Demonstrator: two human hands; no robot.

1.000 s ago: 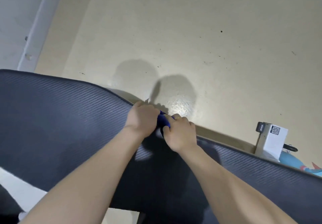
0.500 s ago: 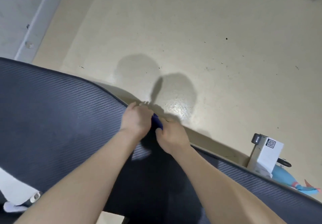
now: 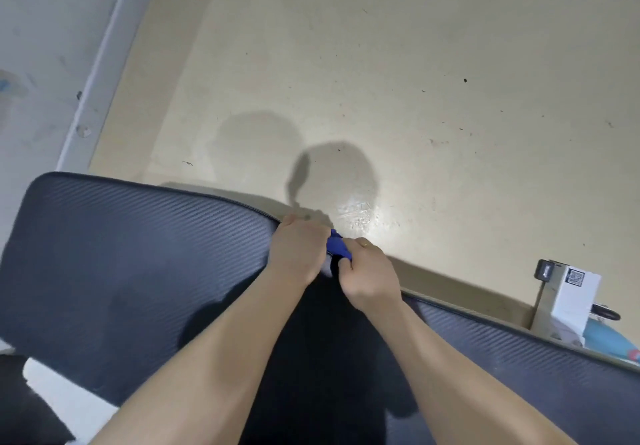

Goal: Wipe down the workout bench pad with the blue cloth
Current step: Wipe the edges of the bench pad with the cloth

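Both hands bunch the blue cloth at the bench pad's far edge.
Left hand and right hand each grip the blue cloth closed-fisted, pressed on the bench pad.

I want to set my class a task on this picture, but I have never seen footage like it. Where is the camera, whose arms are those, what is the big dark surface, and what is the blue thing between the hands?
The camera sits on a person's head and looks forward and down, so the two bare arms coming up from the bottom edge are that person's own. The big dark ribbed surface is a workout bench pad; beyond its far edge you see a pale floor. The left hand and the right hand meet at that far edge, and both are closed on a bunched blue cloth, of which only a little shows between them. At the right stands a white box with a printed code.
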